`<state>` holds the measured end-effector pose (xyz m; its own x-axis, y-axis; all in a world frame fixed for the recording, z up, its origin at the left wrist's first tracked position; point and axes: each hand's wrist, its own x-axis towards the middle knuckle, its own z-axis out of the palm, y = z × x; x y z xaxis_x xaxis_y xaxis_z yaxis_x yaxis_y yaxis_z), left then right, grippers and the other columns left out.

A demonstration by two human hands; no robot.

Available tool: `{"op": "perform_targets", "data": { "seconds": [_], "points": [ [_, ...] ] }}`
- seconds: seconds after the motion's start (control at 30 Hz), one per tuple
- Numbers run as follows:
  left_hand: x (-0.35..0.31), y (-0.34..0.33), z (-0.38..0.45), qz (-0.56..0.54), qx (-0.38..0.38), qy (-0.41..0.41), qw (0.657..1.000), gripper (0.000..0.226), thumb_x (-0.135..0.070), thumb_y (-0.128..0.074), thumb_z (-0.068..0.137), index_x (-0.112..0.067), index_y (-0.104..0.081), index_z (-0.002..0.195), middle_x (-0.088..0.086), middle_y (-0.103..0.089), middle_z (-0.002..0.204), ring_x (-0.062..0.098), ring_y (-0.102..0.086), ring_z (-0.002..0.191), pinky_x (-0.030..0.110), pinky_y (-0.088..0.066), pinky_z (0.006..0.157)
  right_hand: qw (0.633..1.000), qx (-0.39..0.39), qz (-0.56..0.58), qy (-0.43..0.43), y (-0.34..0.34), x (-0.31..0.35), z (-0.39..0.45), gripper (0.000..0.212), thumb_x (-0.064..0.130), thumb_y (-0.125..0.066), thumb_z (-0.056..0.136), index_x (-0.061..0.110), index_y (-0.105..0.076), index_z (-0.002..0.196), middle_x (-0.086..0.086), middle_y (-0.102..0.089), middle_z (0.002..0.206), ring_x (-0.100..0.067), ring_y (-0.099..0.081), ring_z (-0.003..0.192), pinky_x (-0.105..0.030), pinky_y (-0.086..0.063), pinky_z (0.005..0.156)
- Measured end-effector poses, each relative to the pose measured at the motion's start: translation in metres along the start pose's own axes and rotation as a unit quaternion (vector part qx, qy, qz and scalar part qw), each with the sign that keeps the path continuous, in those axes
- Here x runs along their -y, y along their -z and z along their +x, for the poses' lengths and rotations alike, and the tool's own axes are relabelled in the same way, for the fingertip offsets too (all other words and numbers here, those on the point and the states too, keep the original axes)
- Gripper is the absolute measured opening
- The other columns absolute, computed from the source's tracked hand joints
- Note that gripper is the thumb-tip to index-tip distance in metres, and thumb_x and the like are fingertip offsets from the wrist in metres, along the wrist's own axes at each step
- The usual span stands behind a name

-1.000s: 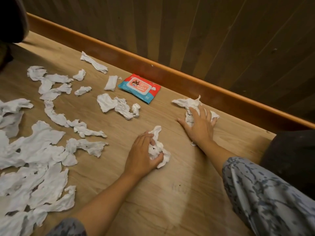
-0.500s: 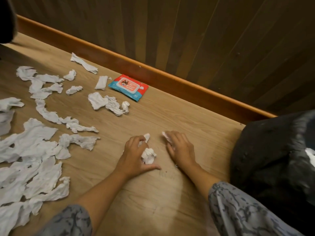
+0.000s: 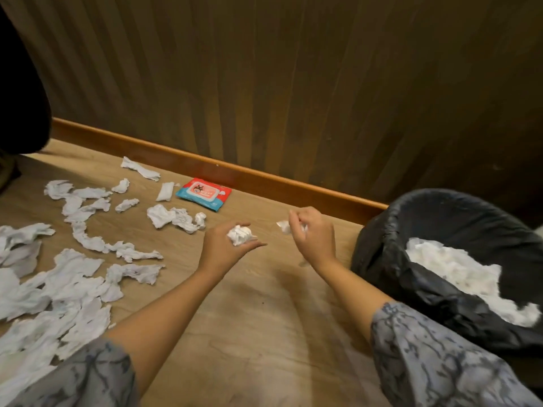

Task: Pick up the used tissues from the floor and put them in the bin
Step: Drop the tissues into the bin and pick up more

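My left hand is lifted off the wooden floor and holds a balled white tissue in its curled fingers. My right hand is raised too, with its fingers closed around a crumpled tissue that pokes out on the left. To the right stands the bin, lined with a black bag and holding a heap of white tissues. Several used tissues lie scattered over the floor at the left, and a smaller clump lies near the middle.
A red and blue wipes packet lies by the wooden skirting board below a ribbed wall. A dark object stands at the far left. Bare floor lies between my arms.
Both hands have lifted off the floor, each with a tissue gathered into it. The view has swung right and the bin has come fully into sight.
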<state>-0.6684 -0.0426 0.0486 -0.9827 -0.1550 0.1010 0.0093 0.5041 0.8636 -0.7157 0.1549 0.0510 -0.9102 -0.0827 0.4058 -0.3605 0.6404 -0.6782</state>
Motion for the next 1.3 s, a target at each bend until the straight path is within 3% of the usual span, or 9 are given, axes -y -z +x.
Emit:
{"op": "perform_targets", "data": {
  "seconds": [0.13,0.27,0.33,0.4,0.57,0.7,0.87,1.1,1.3],
  "points": [
    [-0.076,-0.008,0.0,-0.075,-0.048,-0.042,0.995,0.049,-0.061,-0.062,0.076,-0.013,-0.069,0.072,0.001,-0.066,0.065,0.012,-0.061,0.065,0.029,-0.049,0.057,0.993,-0.099,0.069,0.003,0.051,0.036,0.023,0.041,0.026,-0.057,0.096,0.016,-0.06,0.056,0.006,-0.052,0.05,-0.01,-0.049,0.048,-0.03,-0.035,0.045],
    [-0.136,-0.035,0.005,-0.159,-0.079,-0.058,0.982,0.026,-0.038,-0.054,0.094,-0.02,-0.073,0.093,-0.004,-0.072,0.087,0.01,-0.065,0.085,0.022,-0.055,0.068,0.98,-0.168,0.101,0.031,0.116,0.06,0.032,0.035,0.03,-0.061,0.094,0.014,-0.064,0.064,0.004,-0.058,0.057,-0.012,-0.056,0.057,-0.029,-0.045,0.05],
    [-0.161,-0.053,0.005,-0.181,-0.055,-0.07,0.979,0.024,-0.031,-0.06,0.092,-0.028,-0.066,0.115,-0.009,-0.068,0.109,0.011,-0.064,0.101,0.023,-0.057,0.077,0.973,-0.204,0.106,0.033,0.153,0.062,0.031,0.034,0.03,-0.063,0.093,0.011,-0.064,0.065,0.002,-0.059,0.059,-0.012,-0.057,0.058,-0.023,-0.046,0.052],
    [-0.183,-0.074,0.001,-0.214,-0.027,-0.086,0.973,0.031,-0.028,-0.064,0.091,-0.032,-0.062,0.121,-0.014,-0.068,0.109,0.008,-0.064,0.102,0.03,-0.058,0.083,0.966,-0.234,0.103,0.025,0.189,0.055,0.024,0.033,0.028,-0.065,0.092,0.011,-0.062,0.065,0.002,-0.057,0.058,-0.011,-0.055,0.056,-0.02,-0.044,0.052],
    [-0.238,-0.124,-0.013,-0.263,0.039,-0.1,0.959,0.017,-0.029,-0.07,0.085,-0.023,-0.073,0.101,-0.012,-0.072,0.093,0.001,-0.065,0.093,0.027,-0.057,0.084,0.952,-0.293,0.066,-0.056,0.255,0.012,-0.006,0.038,0.031,-0.064,0.092,0.008,-0.058,0.063,-0.003,-0.054,0.056,-0.015,-0.051,0.053,-0.025,-0.044,0.053],
    [-0.269,-0.164,-0.016,-0.255,0.093,-0.055,0.961,0.023,-0.049,-0.067,0.082,-0.027,-0.07,0.091,-0.015,-0.069,0.09,0.0,-0.062,0.09,0.017,-0.048,0.074,0.936,-0.314,0.044,-0.15,0.282,-0.018,-0.031,0.035,0.034,-0.063,0.093,0.012,-0.057,0.066,0.001,-0.054,0.06,-0.009,-0.051,0.057,-0.008,-0.042,0.053],
    [-0.279,-0.198,-0.012,-0.237,0.225,0.002,0.945,0.044,-0.06,-0.058,0.083,-0.024,-0.06,0.108,-0.012,-0.062,0.103,0.004,-0.057,0.098,0.017,-0.043,0.073,0.946,-0.247,0.045,-0.207,0.292,-0.04,-0.042,0.023,0.036,-0.066,0.09,0.013,-0.066,0.087,0.003,-0.065,0.08,-0.008,-0.06,0.076,-0.008,-0.045,0.061],
    [-0.25,-0.173,0.0,-0.168,0.126,-0.097,0.973,0.018,-0.035,-0.062,0.09,-0.021,-0.066,0.102,-0.011,-0.068,0.096,0.001,-0.062,0.091,0.018,-0.051,0.078,0.964,-0.189,0.036,-0.182,0.275,-0.023,-0.025,0.018,0.035,-0.062,0.093,0.018,-0.067,0.092,0.006,-0.067,0.085,-0.008,-0.063,0.082,-0.021,-0.052,0.071],
    [-0.2,-0.071,0.009,0.032,0.097,-0.195,0.975,0.018,-0.029,-0.065,0.089,-0.022,-0.068,0.104,-0.008,-0.068,0.099,0.005,-0.063,0.092,0.02,-0.053,0.079,0.991,0.053,-0.104,-0.064,0.22,0.036,-0.004,0.018,0.043,-0.061,0.092,0.028,-0.065,0.101,0.011,-0.065,0.093,-0.007,-0.058,0.086,-0.027,-0.054,0.079]
  ]
}}
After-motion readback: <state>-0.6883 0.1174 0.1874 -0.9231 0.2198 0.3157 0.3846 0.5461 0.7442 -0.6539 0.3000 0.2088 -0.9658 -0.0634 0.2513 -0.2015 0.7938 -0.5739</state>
